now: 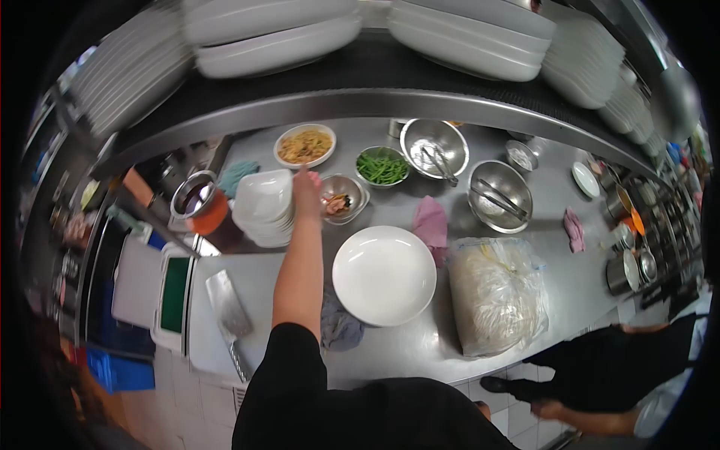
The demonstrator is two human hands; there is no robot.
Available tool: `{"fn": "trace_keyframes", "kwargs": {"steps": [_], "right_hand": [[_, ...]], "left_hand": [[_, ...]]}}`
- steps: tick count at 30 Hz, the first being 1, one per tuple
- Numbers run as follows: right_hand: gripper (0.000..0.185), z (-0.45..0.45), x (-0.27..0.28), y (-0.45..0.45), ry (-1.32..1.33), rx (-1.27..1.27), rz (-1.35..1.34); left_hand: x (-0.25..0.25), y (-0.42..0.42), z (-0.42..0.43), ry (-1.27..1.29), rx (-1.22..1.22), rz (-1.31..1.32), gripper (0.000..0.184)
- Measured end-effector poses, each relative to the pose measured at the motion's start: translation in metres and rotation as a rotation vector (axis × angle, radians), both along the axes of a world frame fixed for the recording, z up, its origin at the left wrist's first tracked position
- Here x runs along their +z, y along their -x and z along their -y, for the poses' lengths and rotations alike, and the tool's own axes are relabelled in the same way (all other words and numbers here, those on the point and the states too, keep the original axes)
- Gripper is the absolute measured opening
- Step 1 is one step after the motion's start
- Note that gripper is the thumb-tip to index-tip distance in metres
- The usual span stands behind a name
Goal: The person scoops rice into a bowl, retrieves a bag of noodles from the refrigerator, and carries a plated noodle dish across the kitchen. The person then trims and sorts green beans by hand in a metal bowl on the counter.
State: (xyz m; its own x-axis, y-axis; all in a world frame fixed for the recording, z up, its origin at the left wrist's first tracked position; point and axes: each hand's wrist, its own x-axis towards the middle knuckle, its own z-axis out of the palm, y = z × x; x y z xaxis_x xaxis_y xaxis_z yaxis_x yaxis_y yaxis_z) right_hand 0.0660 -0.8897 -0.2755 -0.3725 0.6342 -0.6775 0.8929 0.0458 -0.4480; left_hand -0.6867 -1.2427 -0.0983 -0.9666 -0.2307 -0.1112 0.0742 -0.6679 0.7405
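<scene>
My left hand (307, 185) reaches across the steel counter, between a stack of white square bowls (264, 196) and a small metal bowl (355, 212) with mixed food pieces inside. A small pink patch shows at its fingers; I cannot make out what it is, nor how the fingers are bent. Beyond the hand stands an oval white dish of yellowish food (305, 145). A large round white plate (384, 276) lies in front of me, with a grey-blue cloth (341, 324) at its left edge. My right hand does not show.
A cleaver (229, 307) lies at the left. Green beans (382, 166) fill one bowl; two steel bowls (435, 142) hold tongs. A bulging plastic bag (498, 296) sits right of the plate. Overhead runs a shelf (360, 97) of stacked dishes. Another person (622, 367) stands at the right.
</scene>
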Motion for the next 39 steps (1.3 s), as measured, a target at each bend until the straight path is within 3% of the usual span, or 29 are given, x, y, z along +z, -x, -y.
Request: {"fn": "trace_keyframes", "kwargs": {"steps": [1,2,4,7,8,9,10,12,21,27,29,32,33,35,37,39], "right_hand": [[0.025,-0.005,-0.030,-0.026,-0.032,-0.003,0.009],[0.024,-0.010,-0.084,-0.078,-0.083,0.031,0.029],[0.024,-0.005,-0.175,-0.171,-0.235,0.142,0.060],[0.024,0.046,-0.070,-0.151,-0.109,-0.162,0.259],[0.024,0.054,-0.051,-0.147,-0.097,-0.206,0.279],[0.025,0.061,-0.036,-0.142,-0.087,-0.235,0.299],[0.025,0.068,-0.022,-0.139,-0.075,-0.256,0.317],[0.025,0.075,-0.005,-0.134,-0.054,-0.279,0.338],[0.027,0.082,0.037,-0.125,0.045,-0.380,0.277],[0.028,0.083,0.048,-0.116,0.111,-0.421,0.206],[0.028,0.081,0.028,-0.117,0.153,-0.437,0.129],[0.029,0.090,0.014,-0.119,0.121,-0.397,0.112],[0.028,0.089,-0.048,-0.150,0.102,-0.366,0.110],[0.028,0.084,-0.169,-0.212,0.062,-0.304,0.106],[0.028,0.088,-0.137,-0.199,0.040,-0.323,0.156],[0.029,0.086,-0.089,-0.187,-0.002,-0.090,0.151]], "left_hand": [[-0.019,0.033,0.001,-0.075,0.051,0.022,0.037],[-0.021,0.070,0.003,-0.098,0.070,0.239,0.046],[-0.041,0.113,-0.004,-0.079,0.097,0.266,0.061],[-0.054,0.148,-0.017,-0.108,0.010,0.157,0.053],[-0.047,0.154,-0.023,-0.074,0.039,0.307,0.050],[-0.061,0.171,-0.023,-0.223,-0.020,0.145,0.046],[-0.080,0.192,-0.019,-0.120,-0.018,0.196,0.045],[-0.097,0.213,-0.016,-0.008,-0.014,0.252,0.042],[-0.100,0.217,-0.014,-0.176,-0.010,0.140,0.032],[-0.021,0.112,-0.040,-0.076,-0.027,0.179,0.018],[-0.004,0.065,-0.038,-0.033,-0.257,-0.039,0.016],[0.021,-0.017,-0.037,-0.079,-0.499,-0.004,0.025],[0.035,-0.051,-0.037,-0.098,-0.608,0.006,0.030],[0.068,-0.129,-0.049,0.018,-0.600,0.048,0.035],[0.070,-0.179,-0.049,0.023,-0.808,0.111,0.039],[0.084,-0.239,-0.055,0.089,-0.896,0.148,0.041]]}}
